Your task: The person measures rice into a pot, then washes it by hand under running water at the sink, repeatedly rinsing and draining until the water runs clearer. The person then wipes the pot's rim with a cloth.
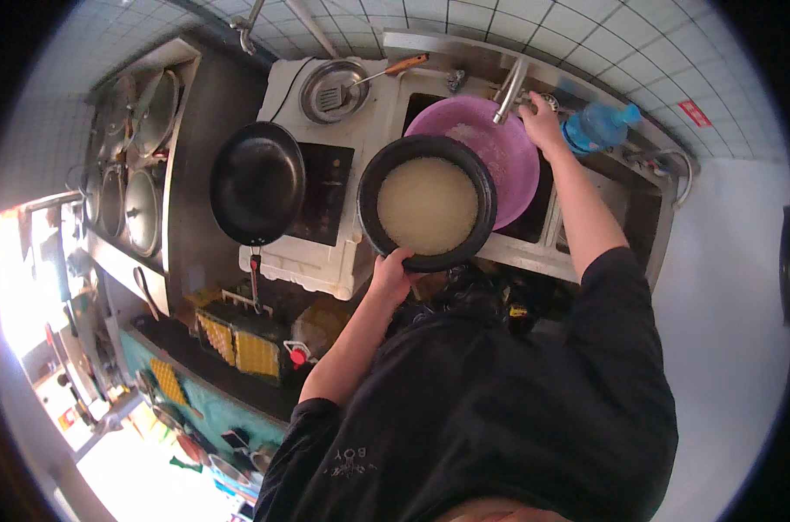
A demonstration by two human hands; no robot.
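My left hand grips the near rim of a round black inner pot, thumb over the edge. Pale, cloudy liquid fills its lower part; pale grains seem to be in it, though this is hard to tell. The pot is held above the near left part of a pink plastic basin, which sits at the sink and has whitish foam or water inside. At the metal faucet, my right hand has its fingers on the handle, partly hiding it. No stream from the spout can be made out.
A black frying pan rests left, by a dark cooktop. Behind it, a steel bowl holds a slotted spatula. A blue plastic bottle stands right of my hand. Lidded pots fill a shelf at left.
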